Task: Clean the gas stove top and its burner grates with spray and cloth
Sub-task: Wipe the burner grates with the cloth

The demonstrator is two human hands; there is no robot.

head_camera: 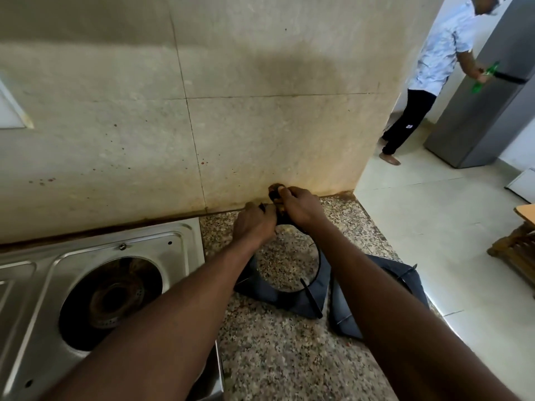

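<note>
- Head view: both hands meet at the back of the counter (289,357), close to the wall (231,111).
- Left hand (254,224) is closed on the far edge of a grate (292,273); my guess is it steadies the frame while the other hand works.
- Right hand (301,208) is curled round a small dark round piece (276,191), perhaps a burner cap; what it is, I cannot tell for sure.
- Two grates lie on the counter right of the stove (95,270): the held one, and a second (385,296) just beside it nearer the counter's edge. They were likely set there so the steel top is bare for wiping.
- One burner well (111,302) shows, open, with no grate over it; the rest of the stove runs out of view to the left.
- No spray bottle or cloth shows, so the wiping looks not yet begun here.
- One other person (434,70) stands well apart by a fridge (492,105), with something green in hand.
</note>
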